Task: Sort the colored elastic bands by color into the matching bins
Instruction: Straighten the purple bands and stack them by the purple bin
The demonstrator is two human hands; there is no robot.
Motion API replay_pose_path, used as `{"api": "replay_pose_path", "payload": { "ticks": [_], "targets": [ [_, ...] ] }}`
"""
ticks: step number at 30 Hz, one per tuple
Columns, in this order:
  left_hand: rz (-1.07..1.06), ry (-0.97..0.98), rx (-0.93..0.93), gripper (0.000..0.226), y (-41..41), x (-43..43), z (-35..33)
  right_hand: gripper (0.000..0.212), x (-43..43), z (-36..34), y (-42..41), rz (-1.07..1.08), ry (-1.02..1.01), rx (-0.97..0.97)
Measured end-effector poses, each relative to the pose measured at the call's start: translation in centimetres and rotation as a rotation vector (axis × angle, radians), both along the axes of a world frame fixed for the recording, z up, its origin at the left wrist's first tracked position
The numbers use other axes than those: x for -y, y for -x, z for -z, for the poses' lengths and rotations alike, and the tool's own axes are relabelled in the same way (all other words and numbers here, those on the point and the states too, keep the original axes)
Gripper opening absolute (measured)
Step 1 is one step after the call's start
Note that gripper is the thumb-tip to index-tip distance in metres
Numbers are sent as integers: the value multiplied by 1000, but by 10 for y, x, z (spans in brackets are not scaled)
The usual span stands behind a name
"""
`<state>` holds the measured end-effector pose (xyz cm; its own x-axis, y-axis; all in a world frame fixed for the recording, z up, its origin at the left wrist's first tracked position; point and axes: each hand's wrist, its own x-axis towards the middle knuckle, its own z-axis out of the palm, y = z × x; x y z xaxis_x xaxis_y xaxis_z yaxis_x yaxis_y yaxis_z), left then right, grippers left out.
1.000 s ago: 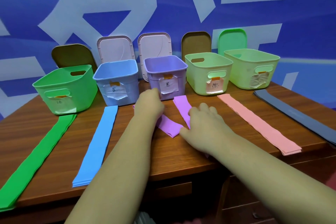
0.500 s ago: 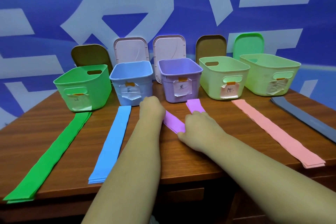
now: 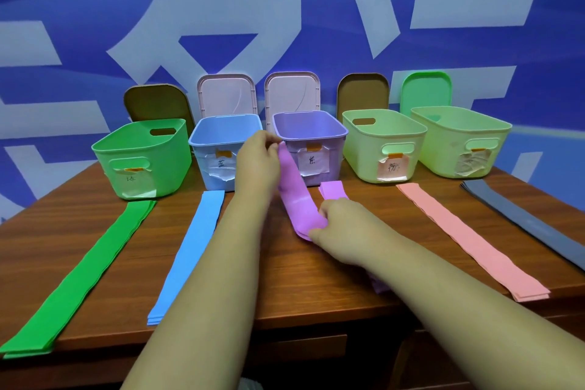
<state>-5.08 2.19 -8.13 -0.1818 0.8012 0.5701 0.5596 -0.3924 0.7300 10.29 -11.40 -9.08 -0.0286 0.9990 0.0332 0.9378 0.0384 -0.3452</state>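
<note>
A purple band (image 3: 296,196) is held by both hands. My left hand (image 3: 258,161) pinches its far end, raised in front of the purple bin (image 3: 329,136). My right hand (image 3: 345,231) grips the folded near end low over the table. The rest of the purple stack (image 3: 332,190) lies under my right hand. Stacks of green bands (image 3: 85,275), blue bands (image 3: 190,250), pink bands (image 3: 468,237) and grey bands (image 3: 522,222) lie flat on the wooden table (image 3: 316,288), each before a bin: the green bin (image 3: 142,158), the blue bin (image 3: 215,149) and two pale green bins (image 3: 383,146) (image 3: 459,139).
Several lids (image 3: 226,95) lean upright against the blue wall behind the bins. The table's front edge runs close below my forearms, with drawers underneath.
My left hand has lifted the far end of the purple band off the table up toward the purple bin. My right hand has stayed low, holding the fold. The camera has tilted and moved.
</note>
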Motion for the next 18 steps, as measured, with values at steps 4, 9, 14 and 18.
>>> {"api": "replay_pose_path", "payload": {
  "ticks": [4, 9, 14, 18],
  "targets": [
    [112, -20, 100, 25, -2, 5, -31, 18, 19, -20, -15, 46, 25, -164],
    [371, 140, 223, 34, -9, 9, -66, 13, 34, -27, -36, 160, 40, -338],
    [505, 262, 341, 37, -17, 19, -92, 18, 36, -21, -57, 212, 71, -435],
    [591, 294, 506, 32, -22, 27, -108, 12, 36, -13, -70, 217, 99, -482]
  ]
}}
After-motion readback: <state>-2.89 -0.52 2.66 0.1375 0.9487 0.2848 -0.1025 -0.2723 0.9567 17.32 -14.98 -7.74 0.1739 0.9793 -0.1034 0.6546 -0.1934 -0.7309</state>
